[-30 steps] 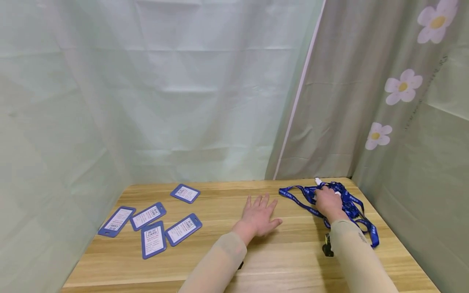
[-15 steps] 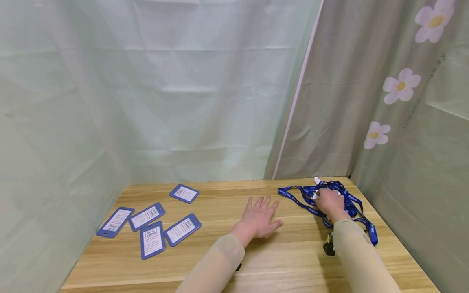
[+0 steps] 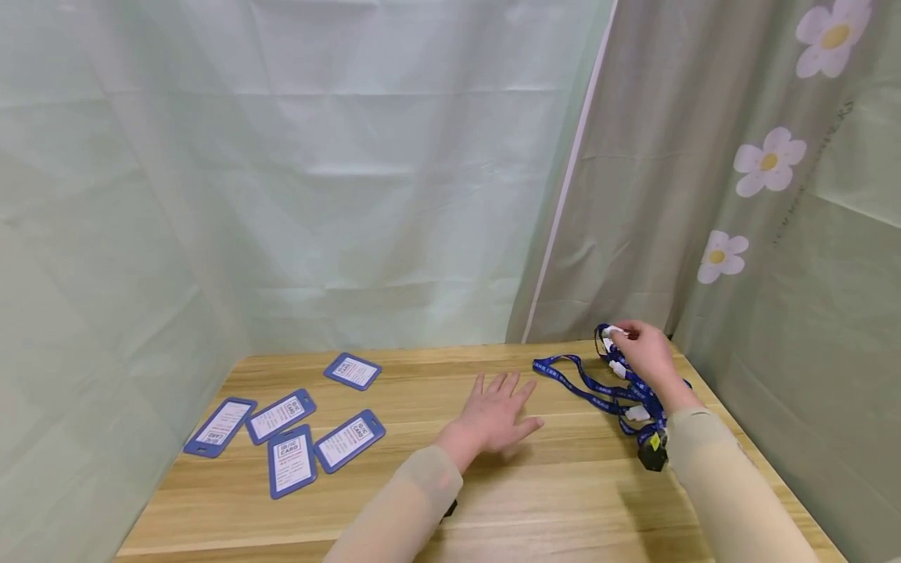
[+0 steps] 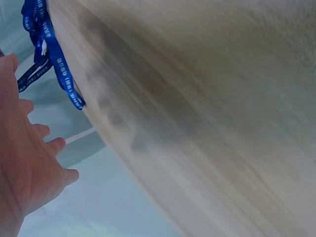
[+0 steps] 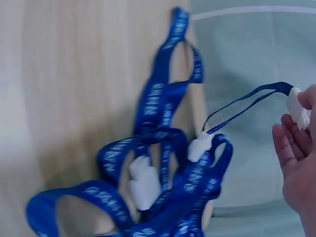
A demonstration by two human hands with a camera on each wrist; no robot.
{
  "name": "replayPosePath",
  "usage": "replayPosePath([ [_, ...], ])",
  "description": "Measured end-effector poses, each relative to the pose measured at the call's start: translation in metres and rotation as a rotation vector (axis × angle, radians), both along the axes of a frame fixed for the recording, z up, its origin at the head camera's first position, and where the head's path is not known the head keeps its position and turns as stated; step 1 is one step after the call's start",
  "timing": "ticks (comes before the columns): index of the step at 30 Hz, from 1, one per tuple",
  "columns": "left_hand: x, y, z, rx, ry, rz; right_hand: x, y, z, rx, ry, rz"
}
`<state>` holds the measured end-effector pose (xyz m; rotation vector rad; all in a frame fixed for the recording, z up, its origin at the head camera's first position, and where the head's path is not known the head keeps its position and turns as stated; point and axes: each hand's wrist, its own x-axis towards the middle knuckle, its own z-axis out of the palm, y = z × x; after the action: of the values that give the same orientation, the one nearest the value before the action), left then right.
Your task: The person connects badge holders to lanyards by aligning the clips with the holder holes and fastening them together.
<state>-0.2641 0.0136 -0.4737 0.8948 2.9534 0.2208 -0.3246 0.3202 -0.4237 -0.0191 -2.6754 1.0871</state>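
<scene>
My right hand (image 3: 646,352) pinches the white plastic clip (image 5: 297,109) of one blue lanyard and holds it above the pile. Its blue strap trails down to the tangled blue lanyards (image 3: 594,397), which have white lettering and more white clips (image 5: 144,183). Fingers spread and straight, my left hand (image 3: 489,418) hovers palm down over the middle of the table; a gap and its shadow show beneath it in the left wrist view. It holds nothing.
Several blue card holders with white ID cards lie at the left of the wooden table (image 3: 535,508), among them one upright holder (image 3: 292,461) and one farther back (image 3: 353,371). A pale curtain (image 3: 387,195) hangs behind the table.
My right hand has risen from the lanyard pile with a clip between its fingers, pulling part of the tangle upward. My left hand has barely moved.
</scene>
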Motion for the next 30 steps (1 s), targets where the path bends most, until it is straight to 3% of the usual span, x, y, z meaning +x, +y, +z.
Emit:
replayPosePath([
  [2,0.001,0.000,0.002,0.020,0.008,-0.009,0.000,0.001,0.007,-0.053,0.051,-0.028],
  [5,0.001,0.001,0.004,0.037,0.014,-0.023,-0.001,-0.001,0.017,-0.215,0.144,-0.087],
  [12,0.003,0.004,0.010,0.026,0.023,-0.034,-0.004,-0.009,0.046,-0.989,0.297,-0.091],
  [16,0.005,0.004,0.013,0.013,0.025,-0.043,-0.005,-0.008,0.058,-1.249,0.312,-0.041],
  [22,0.007,0.004,0.014,0.016,0.023,-0.046,-0.001,-0.007,0.070,-1.390,0.255,0.089],
  [26,0.007,0.004,0.015,0.032,0.012,-0.045,0.003,-0.008,0.076,-1.340,0.224,0.161],
  [30,0.007,0.005,0.018,0.039,0.014,-0.051,0.002,-0.012,0.083,-1.285,0.230,0.129],
])
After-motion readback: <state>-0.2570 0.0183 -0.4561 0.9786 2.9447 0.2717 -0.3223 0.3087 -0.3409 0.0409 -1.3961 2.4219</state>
